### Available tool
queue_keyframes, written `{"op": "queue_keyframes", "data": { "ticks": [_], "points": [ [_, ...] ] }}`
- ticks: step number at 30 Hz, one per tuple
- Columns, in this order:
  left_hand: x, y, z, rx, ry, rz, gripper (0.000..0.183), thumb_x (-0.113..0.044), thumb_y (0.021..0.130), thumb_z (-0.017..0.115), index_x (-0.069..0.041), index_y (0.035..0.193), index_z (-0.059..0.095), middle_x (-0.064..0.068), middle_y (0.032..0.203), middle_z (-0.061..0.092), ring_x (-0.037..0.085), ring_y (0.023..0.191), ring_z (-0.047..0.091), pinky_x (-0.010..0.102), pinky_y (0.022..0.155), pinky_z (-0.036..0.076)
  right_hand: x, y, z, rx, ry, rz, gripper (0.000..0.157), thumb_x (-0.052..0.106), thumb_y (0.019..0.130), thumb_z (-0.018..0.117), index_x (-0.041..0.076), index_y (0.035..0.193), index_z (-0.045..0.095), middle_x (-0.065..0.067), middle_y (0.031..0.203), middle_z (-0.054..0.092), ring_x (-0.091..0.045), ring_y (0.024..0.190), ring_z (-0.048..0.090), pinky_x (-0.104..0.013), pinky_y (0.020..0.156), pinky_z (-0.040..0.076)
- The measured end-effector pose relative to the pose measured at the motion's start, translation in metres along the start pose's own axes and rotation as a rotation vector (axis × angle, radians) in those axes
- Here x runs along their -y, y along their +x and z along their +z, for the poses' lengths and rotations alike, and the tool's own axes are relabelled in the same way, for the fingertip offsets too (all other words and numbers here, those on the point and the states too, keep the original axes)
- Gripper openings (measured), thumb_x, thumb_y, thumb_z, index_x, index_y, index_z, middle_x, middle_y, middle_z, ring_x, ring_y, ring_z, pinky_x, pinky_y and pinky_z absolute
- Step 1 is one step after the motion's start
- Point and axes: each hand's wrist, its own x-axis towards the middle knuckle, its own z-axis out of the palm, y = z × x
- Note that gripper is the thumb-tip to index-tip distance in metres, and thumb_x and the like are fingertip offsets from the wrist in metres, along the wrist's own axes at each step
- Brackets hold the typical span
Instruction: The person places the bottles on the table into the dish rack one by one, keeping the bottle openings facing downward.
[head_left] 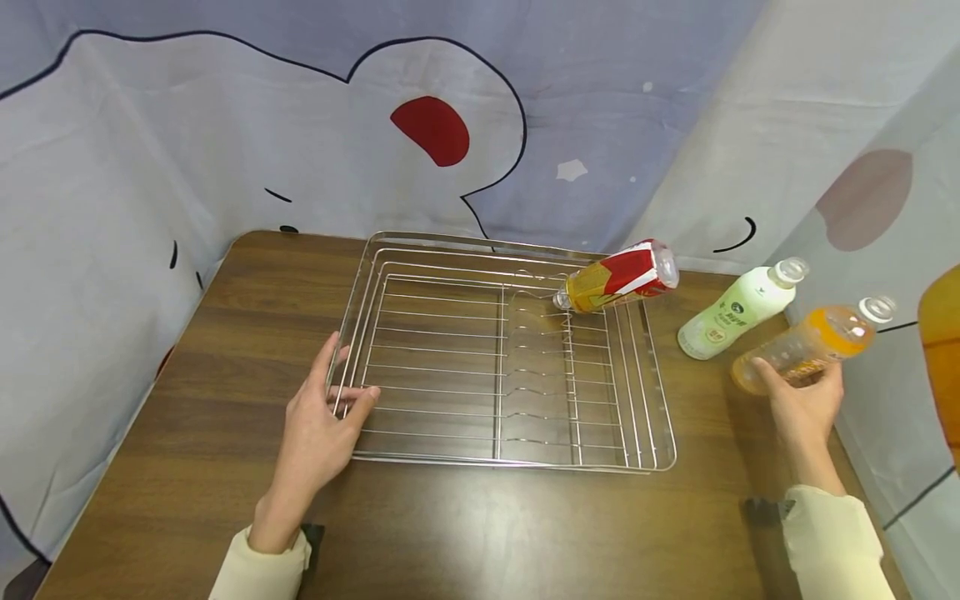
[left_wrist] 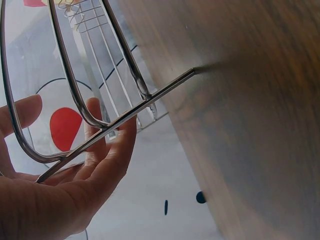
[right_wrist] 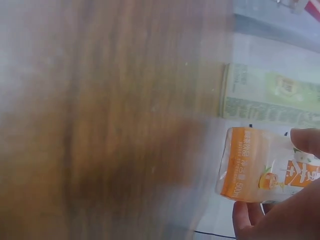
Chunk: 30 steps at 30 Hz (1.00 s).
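A wire dish rack stands on the wooden table. My left hand grips its left side, with the thumb over the inner side and fingers among the wires; the left wrist view shows those fingers behind the bars. On the right, my right hand holds a clear bottle with an orange label around its body, its neck tilted up and to the right. In the right wrist view the bottle's base faces the table. A red and yellow bottle leans neck-down in the rack's back right corner.
Beside the orange-labelled bottle stands a pale green bottle, near the table's right edge. A patterned curtain hangs behind and along both sides of the table. An orange shape shows at the far right.
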Motion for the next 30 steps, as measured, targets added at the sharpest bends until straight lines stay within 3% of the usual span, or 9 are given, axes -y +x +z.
{"op": "queue_keyframes", "data": {
  "ticks": [11,17,21,27,30],
  "points": [
    [0.000,-0.001,-0.001,0.004,0.006,-0.005,0.090,-0.015,0.106,0.077,-0.014,0.178,0.022,0.015,0.172,0.048,0.036,0.112,0.078,0.052,0.101,0.047,0.008,-0.032,-0.010,0.059,-0.086,-0.019,0.076,0.007,0.094,0.088,0.026,0.156,0.050,0.016,0.144,0.056,-0.015,0.145,0.051,-0.010,0.113,0.044],
    [0.000,-0.001,0.000,-0.004,0.002,0.011,0.090,-0.014,0.106,0.077,-0.014,0.178,0.023,0.016,0.171,0.049,0.036,0.111,0.079,0.050,0.098,0.048,0.006,-0.046,-0.009,0.062,0.004,-0.067,0.069,-0.004,0.089,0.088,0.025,0.143,0.057,0.015,0.130,0.062,-0.005,0.121,0.061,-0.007,0.093,0.051],
    [0.001,-0.001,0.001,-0.014,0.006,0.022,0.089,-0.014,0.105,0.077,-0.013,0.177,0.025,0.017,0.170,0.050,0.036,0.109,0.079,0.047,0.093,0.048,0.005,-0.051,-0.007,0.064,0.025,-0.109,0.067,-0.007,0.087,0.088,0.025,0.138,0.059,0.015,0.124,0.064,-0.002,0.112,0.063,-0.007,0.088,0.051],
    [0.001,-0.001,0.001,-0.011,0.004,0.020,0.089,-0.013,0.105,0.078,-0.013,0.177,0.025,0.017,0.170,0.050,0.036,0.109,0.079,0.050,0.097,0.049,0.012,-0.064,-0.003,0.098,-0.125,-0.133,0.065,0.003,0.092,0.088,0.030,0.141,0.055,0.021,0.124,0.060,0.001,0.114,0.059,-0.008,0.092,0.049],
    [0.000,0.000,0.001,-0.008,0.001,0.019,0.089,-0.013,0.105,0.077,-0.013,0.178,0.025,0.017,0.170,0.049,0.036,0.110,0.079,0.053,0.101,0.048,0.017,-0.074,0.002,0.132,-0.163,-0.196,0.064,0.005,0.092,0.088,0.026,0.144,0.057,0.023,0.125,0.059,0.001,0.120,0.055,-0.014,0.106,0.045]
  ]
}}
